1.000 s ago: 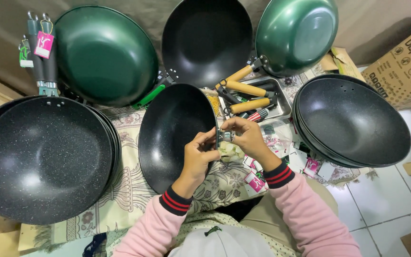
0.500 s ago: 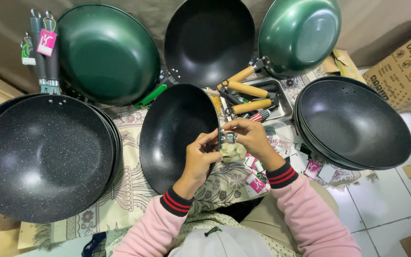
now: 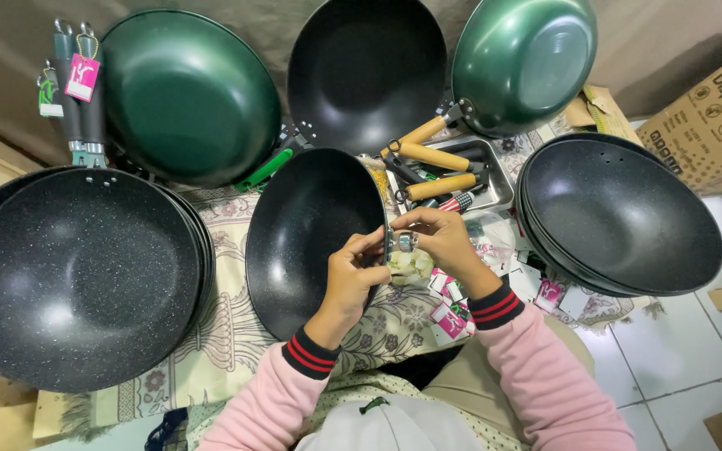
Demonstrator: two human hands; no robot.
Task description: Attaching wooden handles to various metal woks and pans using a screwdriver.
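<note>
The black wok (image 3: 307, 238) in the middle of the patterned cloth (image 3: 227, 334) is the thing both hands work on, at its right rim. What sits exactly at that rim is hard to make out: a small metal fitting (image 3: 404, 241) shows between the fingertips, but its shape is mostly covered by fingers. The left hand (image 3: 353, 280) is curled, thumb and fingers pinched at the wok's rim beside the fitting; whether it grips the rim or only the fitting cannot be told. The right hand (image 3: 440, 242) lies just right of the wok, fingers bent and closed around the fitting from above. A clear bag of pale pieces (image 3: 409, 266) lies under the two hands, partly hidden by them.

Behind the wok, a metal tray (image 3: 495, 179) holds wooden handles (image 3: 436, 156) and a red-and-black tool (image 3: 460, 202). Further behind stand a green pan (image 3: 185, 96), a second black wok (image 3: 365, 71), cut off at the top edge, and a green wok (image 3: 524, 63) turned on its side. Left of the central wok sits a stack of speckled black woks (image 3: 77, 280), cut off at the left edge, with tagged grey handles (image 3: 77, 92) behind it. Right of it lies another stack of black woks (image 3: 620, 217), with a cardboard box (image 3: 716, 117) beyond. Small pink-and-white tags (image 3: 453, 317) are scattered on the cloth just right of the central wok.
</note>
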